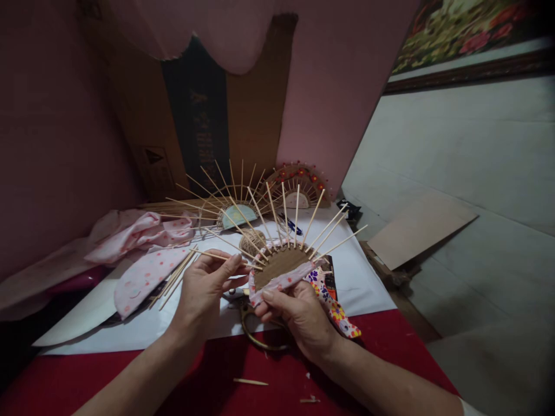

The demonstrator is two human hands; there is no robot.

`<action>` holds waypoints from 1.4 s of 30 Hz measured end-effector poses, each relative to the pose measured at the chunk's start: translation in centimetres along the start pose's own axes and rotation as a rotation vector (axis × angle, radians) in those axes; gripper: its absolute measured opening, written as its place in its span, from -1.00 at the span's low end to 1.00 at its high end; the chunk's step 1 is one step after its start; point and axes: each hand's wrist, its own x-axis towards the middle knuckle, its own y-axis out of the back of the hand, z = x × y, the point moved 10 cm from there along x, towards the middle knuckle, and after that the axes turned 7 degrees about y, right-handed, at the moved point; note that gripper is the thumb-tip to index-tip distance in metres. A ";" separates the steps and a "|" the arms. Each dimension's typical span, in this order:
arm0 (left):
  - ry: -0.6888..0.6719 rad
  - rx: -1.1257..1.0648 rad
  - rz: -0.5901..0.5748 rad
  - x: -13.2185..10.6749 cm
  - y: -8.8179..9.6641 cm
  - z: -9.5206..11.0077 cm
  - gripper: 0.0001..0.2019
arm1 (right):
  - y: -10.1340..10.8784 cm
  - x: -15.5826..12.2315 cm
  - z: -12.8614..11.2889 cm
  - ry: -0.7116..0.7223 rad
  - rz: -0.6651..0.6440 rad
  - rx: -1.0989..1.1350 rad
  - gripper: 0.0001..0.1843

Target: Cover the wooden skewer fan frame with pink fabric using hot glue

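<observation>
Spare sticks (pixel 178 278) lay left, on white sheet (pixel 362 283). Left hand (pixel 210 283): thumb and fingers pinched stick (pixel 207 253), end meeting left rim of card (pixel 281 266). Card hung between hands, others fanned above. Right hand (pixel 301 315): thumb and fingers clamped cloth hem (pixel 286 281). Steady card, straight gentle push seemed best.

Two hands (pixel 203 292) (pixel 306 318), three fans (pixel 281 268) (pixel 237 216) (pixel 297 200), one twine ball (pixel 251 244)

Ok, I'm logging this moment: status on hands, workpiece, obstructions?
Left hand pinching a stick. Right hand gripping fabric-edged cardboard half-disc. Other sticks fanned along its curve. Scissors close below, not visibly blocking.
</observation>
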 end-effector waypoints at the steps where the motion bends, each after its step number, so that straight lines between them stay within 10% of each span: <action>1: 0.002 -0.001 -0.003 0.0 0.0 0.0 -0.79 | 0.0 0.0 0.0 -0.004 -0.001 0.003 -0.81; 42: -0.020 -0.001 0.000 -0.1 0.0 0.1 -0.78 | -0.3 -0.2 0.3 -0.058 -0.011 0.004 -0.79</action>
